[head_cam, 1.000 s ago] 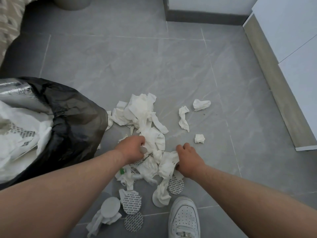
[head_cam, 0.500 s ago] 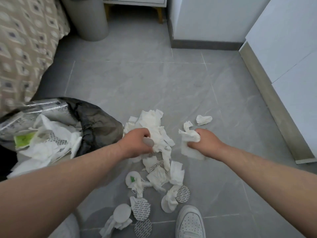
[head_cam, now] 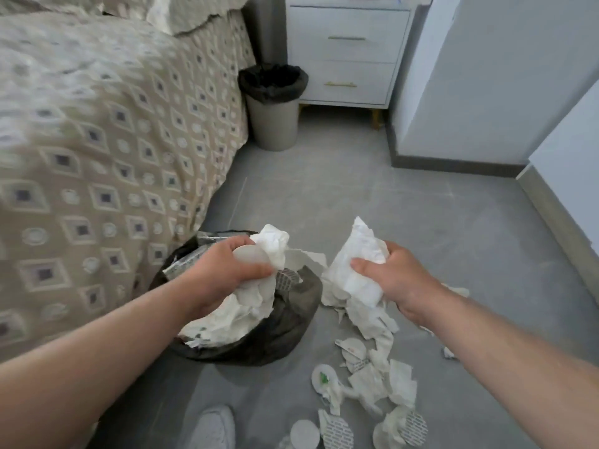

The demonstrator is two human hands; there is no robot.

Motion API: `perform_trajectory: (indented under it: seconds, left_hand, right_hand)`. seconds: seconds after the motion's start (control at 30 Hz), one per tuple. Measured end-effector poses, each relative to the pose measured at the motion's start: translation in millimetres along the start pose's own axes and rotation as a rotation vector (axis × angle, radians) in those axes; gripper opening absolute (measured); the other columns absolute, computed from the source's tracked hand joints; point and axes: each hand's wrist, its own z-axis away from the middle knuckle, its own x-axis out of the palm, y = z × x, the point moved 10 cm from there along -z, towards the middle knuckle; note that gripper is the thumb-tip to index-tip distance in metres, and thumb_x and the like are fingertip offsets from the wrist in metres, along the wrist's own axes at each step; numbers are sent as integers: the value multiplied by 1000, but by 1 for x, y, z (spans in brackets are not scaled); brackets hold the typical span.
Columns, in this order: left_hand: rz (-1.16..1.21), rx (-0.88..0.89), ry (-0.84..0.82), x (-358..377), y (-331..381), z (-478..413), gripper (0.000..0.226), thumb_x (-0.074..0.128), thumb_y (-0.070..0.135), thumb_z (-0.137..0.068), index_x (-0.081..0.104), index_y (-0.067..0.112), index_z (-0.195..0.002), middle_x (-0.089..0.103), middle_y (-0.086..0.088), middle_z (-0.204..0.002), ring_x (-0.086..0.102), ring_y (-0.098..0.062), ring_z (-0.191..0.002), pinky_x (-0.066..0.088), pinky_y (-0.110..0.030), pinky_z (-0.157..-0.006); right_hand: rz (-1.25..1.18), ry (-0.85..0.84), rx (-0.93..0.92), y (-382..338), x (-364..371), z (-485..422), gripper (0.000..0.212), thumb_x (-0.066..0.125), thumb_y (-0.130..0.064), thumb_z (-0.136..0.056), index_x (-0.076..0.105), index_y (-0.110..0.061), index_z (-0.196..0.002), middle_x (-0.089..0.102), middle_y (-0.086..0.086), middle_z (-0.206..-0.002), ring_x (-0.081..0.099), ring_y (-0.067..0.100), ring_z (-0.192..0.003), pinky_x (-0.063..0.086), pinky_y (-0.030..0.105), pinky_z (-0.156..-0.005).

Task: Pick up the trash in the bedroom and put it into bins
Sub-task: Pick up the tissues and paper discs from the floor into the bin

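Note:
My left hand (head_cam: pixel 227 270) grips a bunch of crumpled white tissue and round lids (head_cam: pixel 269 247) right above the near bin (head_cam: pixel 285 332), which is lined with a black bag and holds white paper trash. To its right, my right hand (head_cam: pixel 392 277) grips a wad of white tissue (head_cam: pixel 356 264) lifted off the floor, beside the bin's rim. Loose tissues and round foil seals (head_cam: pixel 372 384) lie scattered on the grey floor below my right hand.
A bed with a patterned beige cover (head_cam: pixel 97 157) fills the left. A second bin with a black liner (head_cam: pixel 275 108) stands at the bed's corner, before a white nightstand (head_cam: pixel 346 53). White cabinets (head_cam: pixel 567 189) line the right. My white shoe (head_cam: pixel 214 429) is at the bottom.
Both hands rose from the floor pile with tissue in their grip. The left one moved over the near bin, the right one up beside it. The view tilted up, showing the bed and nightstand.

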Motion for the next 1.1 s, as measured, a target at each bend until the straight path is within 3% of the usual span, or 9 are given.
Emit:
perform_trajectory:
  seconds: [0.13,0.27,0.43,0.6,0.8,0.9,0.97,1.03,1.1]
  left_hand:
    - [-167,-93,159,-69,-62,-2,25,80,8,-68,60,13,-83,64,-8,-76,60,-19,-62,48,-28,-51]
    - [-411,-157,120,-73,-103,-26,21,69,12,-72,58,12,-90,60,-6,-86,52,-15,-72,41,-26,-56]
    - [-406,-235,117,-71,-133,-53,23,56,3,-72,57,11,-93,59,-8,-88,54,-19,-75,42,-28,-61]
    - [-505,-134,152,-76,-145,-64,32,69,6,-75,62,18,-104,63,-4,-107,59,-21,-99,45,-26,-78]
    - [-757,48,189,-80,-116,-48,76,74,44,-72,41,26,-139,40,-3,-136,40,-22,-127,34,-33,-105]
    - [-869,224,337,-99,-81,-17,79,49,67,-70,43,25,-137,45,0,-132,38,-21,-123,32,-36,-102]
    - [-851,232,417,-113,-85,2,82,32,65,-71,46,15,-135,47,-5,-135,38,-23,-124,28,-33,-104]
    - [-884,179,375,-114,-108,12,93,22,66,-70,36,8,-141,33,-11,-149,23,-22,-139,15,-28,-110]
    - [-940,154,294,-107,-134,15,100,11,70,-69,14,11,-150,0,-5,-160,-13,-12,-145,-5,-25,-113]
  right_hand:
    - [-28,-12,59,10,24,-8,26,74,-17,-82,66,-13,-106,75,7,-96,73,24,-86,59,43,-81]
    - [-85,-15,110,15,46,-17,19,71,-14,-84,65,-13,-103,75,7,-94,73,23,-84,58,38,-74]
    - [-94,-42,127,17,62,-21,14,70,-13,-86,64,-18,-98,74,4,-91,73,21,-81,57,33,-66]
    - [-74,-61,172,28,68,-21,22,71,-14,-84,63,-17,-105,74,9,-97,73,29,-86,59,47,-77]
    - [-31,-87,183,29,75,-18,27,70,-10,-84,62,-16,-110,73,8,-98,72,26,-86,59,46,-78]
    - [4,-89,184,25,79,-15,24,59,-2,-84,63,-15,-105,72,12,-96,70,32,-88,57,54,-80]
    - [31,-86,190,24,83,-14,25,51,1,-81,62,-15,-97,68,16,-94,67,38,-87,54,59,-78]
    - [97,-90,168,19,92,-13,23,49,2,-80,59,-14,-94,65,15,-92,64,35,-83,55,55,-75]
    - [208,-106,91,7,106,-13,22,53,0,-80,56,-14,-97,65,13,-95,63,27,-83,54,39,-70]
